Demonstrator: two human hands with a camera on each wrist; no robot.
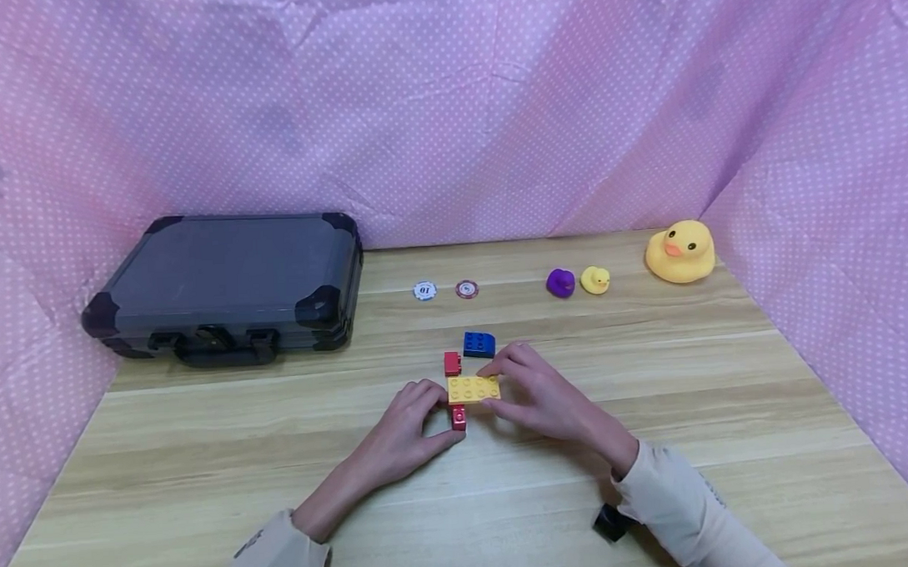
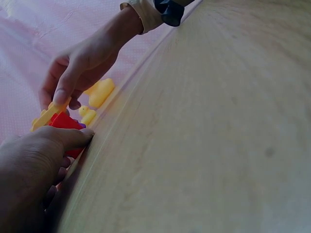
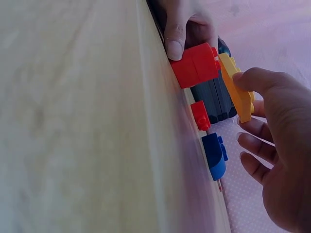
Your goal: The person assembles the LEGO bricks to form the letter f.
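My right hand pinches a flat yellow building brick with two rows of studs, thumb on one long side and fingers on the other. In the right wrist view it tilts, one end close against the studs of a red brick block. With thumb and fingers, my left hand grips that red block down on the table; the yellow brick hides part of it from above. Just beyond lies a smaller red brick on its side, studs facing right. Behind it sits a blue brick with a rounded edge.
A grey hard case with black corners stands at the back left. Two poker chips, one white-blue and one red, lie behind the bricks. Farther right are a purple duck, a small yellow duck and a large yellow duck.
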